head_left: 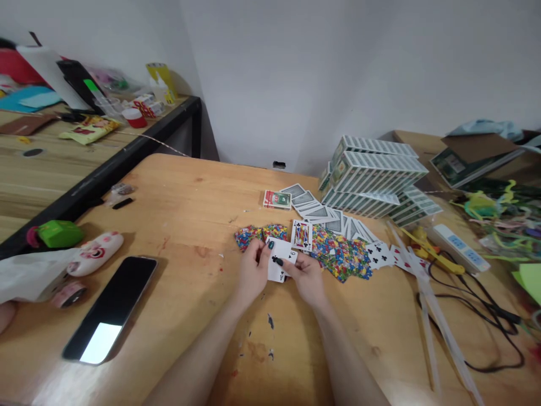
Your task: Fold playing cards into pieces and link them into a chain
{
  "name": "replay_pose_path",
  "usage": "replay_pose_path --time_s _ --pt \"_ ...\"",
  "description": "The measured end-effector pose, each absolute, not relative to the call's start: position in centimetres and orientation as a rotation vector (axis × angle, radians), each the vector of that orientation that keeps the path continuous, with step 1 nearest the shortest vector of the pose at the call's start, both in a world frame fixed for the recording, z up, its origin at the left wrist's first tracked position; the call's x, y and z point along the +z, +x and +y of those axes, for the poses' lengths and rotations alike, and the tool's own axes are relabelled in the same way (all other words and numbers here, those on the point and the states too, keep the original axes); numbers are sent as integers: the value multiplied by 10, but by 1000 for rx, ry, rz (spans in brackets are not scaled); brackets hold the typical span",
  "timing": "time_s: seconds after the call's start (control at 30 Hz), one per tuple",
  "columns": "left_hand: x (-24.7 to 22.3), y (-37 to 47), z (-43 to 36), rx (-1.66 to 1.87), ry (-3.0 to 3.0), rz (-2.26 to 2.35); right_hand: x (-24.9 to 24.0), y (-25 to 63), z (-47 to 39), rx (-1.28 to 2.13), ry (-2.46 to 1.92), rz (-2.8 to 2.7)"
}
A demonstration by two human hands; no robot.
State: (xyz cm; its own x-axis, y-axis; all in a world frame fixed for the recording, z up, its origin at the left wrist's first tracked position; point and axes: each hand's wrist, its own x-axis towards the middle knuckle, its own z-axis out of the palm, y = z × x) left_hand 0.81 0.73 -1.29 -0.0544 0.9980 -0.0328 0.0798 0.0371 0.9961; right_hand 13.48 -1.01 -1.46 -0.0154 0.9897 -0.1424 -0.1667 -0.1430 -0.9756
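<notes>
My left hand (pixel 255 263) and my right hand (pixel 307 274) grip white playing cards (pixel 276 272) between them, both closed with thumbs on top. An ace of clubs faces up in front, and a card with a 9 at its corner shows behind it. Just beyond lies a face-up jack (pixel 301 234) on the table. Colourful patterned cards (pixel 338 254) spread to the right of my right hand, and more of that pattern (pixel 247 237) sits beyond my left hand. Face-up cards (pixel 379 255) continue that row rightward. Grey-backed cards (pixel 315 210) fan out behind.
A card box (pixel 277 199) lies behind the cards, near stacked striped boxes (pixel 372 175). At right are a power strip (pixel 460 248), black cable (pixel 486 316), yellow tool (pixel 435 251) and clear strips (pixel 435 310). A phone (pixel 112 307) and green object (pixel 60 233) lie left.
</notes>
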Motion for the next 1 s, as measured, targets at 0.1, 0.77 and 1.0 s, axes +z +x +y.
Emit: replay_pose_path --time_s 0.1,0.77,1.0 --pt "-15 9 6 1124 1294 1424 -13 136 -10 1409 -1175 -1018" --pt "-12 14 -10 988 1355 1062 -23 138 -5 1117 -1194 -709" --pt "-9 11 -4 1074 1268 1095 -23 141 -3 1130 -1195 -799"
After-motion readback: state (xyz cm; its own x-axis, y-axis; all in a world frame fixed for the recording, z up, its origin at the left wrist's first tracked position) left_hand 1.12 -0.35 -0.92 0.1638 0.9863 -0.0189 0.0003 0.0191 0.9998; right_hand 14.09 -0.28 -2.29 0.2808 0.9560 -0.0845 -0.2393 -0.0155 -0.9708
